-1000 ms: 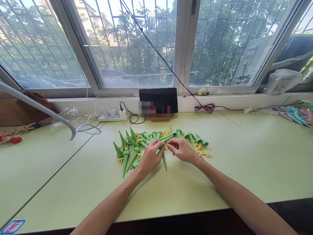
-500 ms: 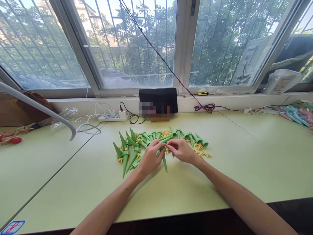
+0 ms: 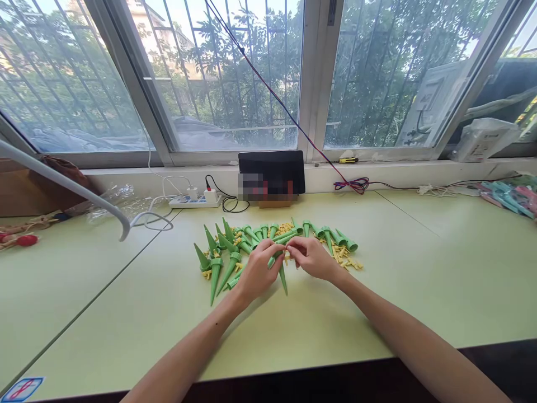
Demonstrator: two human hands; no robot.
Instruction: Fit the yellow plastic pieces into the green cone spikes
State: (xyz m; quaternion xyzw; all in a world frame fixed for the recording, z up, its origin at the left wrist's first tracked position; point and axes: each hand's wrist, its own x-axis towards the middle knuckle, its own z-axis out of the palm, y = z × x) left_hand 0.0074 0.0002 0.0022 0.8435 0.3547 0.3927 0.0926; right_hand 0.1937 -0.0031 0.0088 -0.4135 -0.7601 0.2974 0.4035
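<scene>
My left hand (image 3: 260, 268) is closed round a green plastic watering spike (image 3: 283, 280), whose pointed end sticks out below the fingers toward me. Right beside it, my right hand (image 3: 312, 259) pinches at the left fingertips; whatever lies between its thumb and finger is too small to make out. Around both hands lie more green watering spikes (image 3: 215, 280), with ribbed caps and long tapered points. Small yellow T-shaped plastic pieces (image 3: 344, 260) are scattered among them, with a heap (image 3: 286, 228) behind the hands.
Behind the pile a dark tablet (image 3: 271, 173) leans by the window ledge. A white power strip (image 3: 195, 200) with cables lies at the back left. A white curved bar (image 3: 75, 187) crosses the left side. Bagged coloured items (image 3: 507, 198) sit far right on the pale table (image 3: 436, 280).
My right hand has shifted very slightly at the fingertips, against the left. The spike and the pile stay where they were.
</scene>
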